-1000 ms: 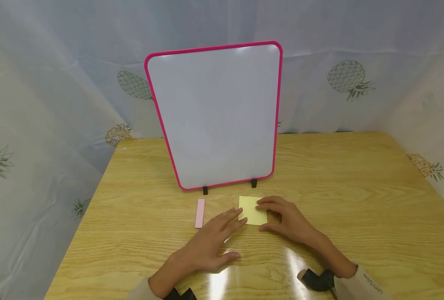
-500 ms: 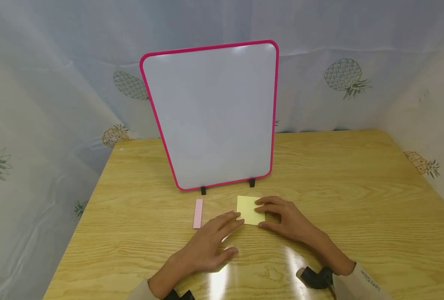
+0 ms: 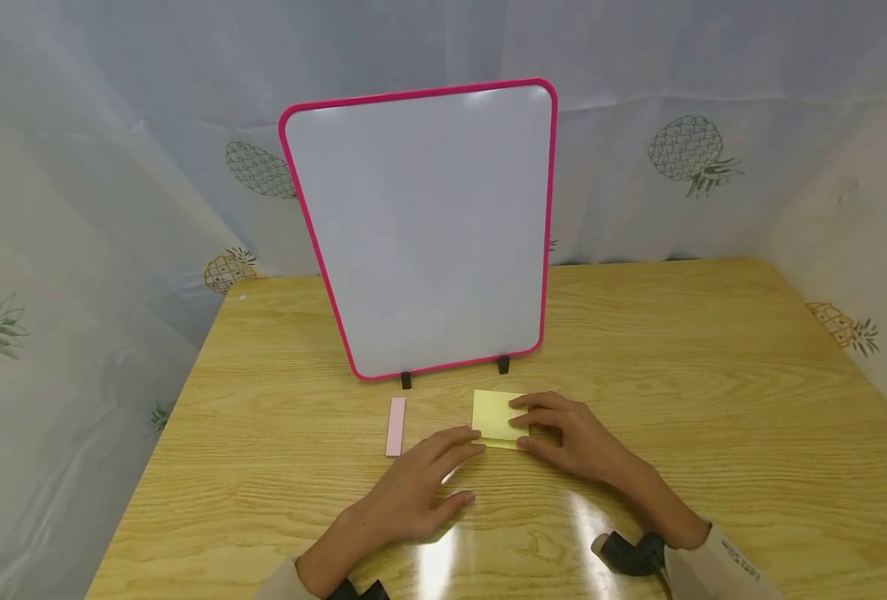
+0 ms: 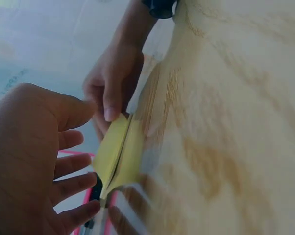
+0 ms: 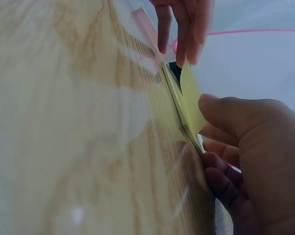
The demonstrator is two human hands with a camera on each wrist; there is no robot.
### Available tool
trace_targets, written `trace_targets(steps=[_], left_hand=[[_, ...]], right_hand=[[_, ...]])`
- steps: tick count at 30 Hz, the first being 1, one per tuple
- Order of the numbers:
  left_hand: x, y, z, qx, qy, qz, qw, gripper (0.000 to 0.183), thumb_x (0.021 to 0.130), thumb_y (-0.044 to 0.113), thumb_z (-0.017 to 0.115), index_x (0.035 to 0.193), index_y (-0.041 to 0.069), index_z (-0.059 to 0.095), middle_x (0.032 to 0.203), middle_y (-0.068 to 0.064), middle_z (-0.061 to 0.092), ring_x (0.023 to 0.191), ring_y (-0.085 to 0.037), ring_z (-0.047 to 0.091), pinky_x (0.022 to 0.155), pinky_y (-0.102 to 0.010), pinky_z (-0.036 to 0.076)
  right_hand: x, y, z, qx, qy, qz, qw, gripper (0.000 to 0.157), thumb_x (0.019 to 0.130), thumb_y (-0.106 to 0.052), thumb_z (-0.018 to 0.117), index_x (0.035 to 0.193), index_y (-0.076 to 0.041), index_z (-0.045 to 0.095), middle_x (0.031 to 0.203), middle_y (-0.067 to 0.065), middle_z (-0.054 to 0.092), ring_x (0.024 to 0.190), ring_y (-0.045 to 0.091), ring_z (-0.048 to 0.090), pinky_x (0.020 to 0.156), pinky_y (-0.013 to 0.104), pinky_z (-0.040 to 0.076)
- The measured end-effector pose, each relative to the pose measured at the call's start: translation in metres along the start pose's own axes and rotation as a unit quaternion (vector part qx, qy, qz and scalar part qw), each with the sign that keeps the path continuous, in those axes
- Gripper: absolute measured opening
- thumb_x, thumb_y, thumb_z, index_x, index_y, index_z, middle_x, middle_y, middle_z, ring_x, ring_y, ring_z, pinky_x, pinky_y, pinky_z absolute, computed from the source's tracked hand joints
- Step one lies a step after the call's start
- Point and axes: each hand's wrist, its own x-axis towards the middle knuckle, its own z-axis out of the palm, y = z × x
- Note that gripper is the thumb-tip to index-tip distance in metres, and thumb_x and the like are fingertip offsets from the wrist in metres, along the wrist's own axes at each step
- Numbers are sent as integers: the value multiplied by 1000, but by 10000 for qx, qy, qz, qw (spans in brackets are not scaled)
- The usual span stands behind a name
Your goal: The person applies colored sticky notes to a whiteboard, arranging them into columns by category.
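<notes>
Pad (image 3: 494,414): yellow stickies, square, lying flat on the bench (image 3: 714,358) just in front of the whiteboard (image 3: 428,233), right between the 2 hands.
Top sheet (image 5: 190,100): near edge is up and bowing away from the rest of the pad, both wrist views show the gap nicely. Far edge looks stuck down to me, so it's not off yet.
Right hand (image 3: 577,437): curled over the pad's right side, thumb at the near right corner up against the lifted sheet, fingers further back. Reads as a pinch on the pad, but whether it's got just 1 sheet I can't tell.
Left hand (image 3: 412,492): fingers loosely spread, holding nothing, tips right at the pad's left edge. Touching or not? Can't tell, tbh.
Pink strip (image 3: 395,427): flat on the bench, left of the pad, nobody's touching it.
Whiteboard: blank, pink rim, standing behind the pad on 2 black feet (image 3: 406,381).
Step at the pad: I'd call it peeling the top sheet, partway in.
Next pull: imo it calls for the right thumb and a finger getting firm on that loose edge and drawing it up slowly, left fingers pinning the rest so the whole block doesn't come along. Yank it and the paper could curl or crease.
</notes>
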Motion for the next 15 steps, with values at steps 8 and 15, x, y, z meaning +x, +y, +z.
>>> trace_targets(steps=[8,15], left_hand=[[2,-2,2,-127,308,417,9986,37,95,25,56,125,4,57,123,-10,54,115,-19,53,99,-30,42],[1,-3,7,402,-49,780,9961,45,95,29,54,131,1,53,133,-14,52,125,-25,48,106,-36,36]], right_hand=[[2,-1,-2,14,17,-199,9998,16,85,-6,71,97,-14,75,122,9,63,99,18,60,72,28,51],[2,-3,-2,117,96,62,9999,18,87,-6,69,104,-11,73,108,1,67,78,2,53,63,19,46]])
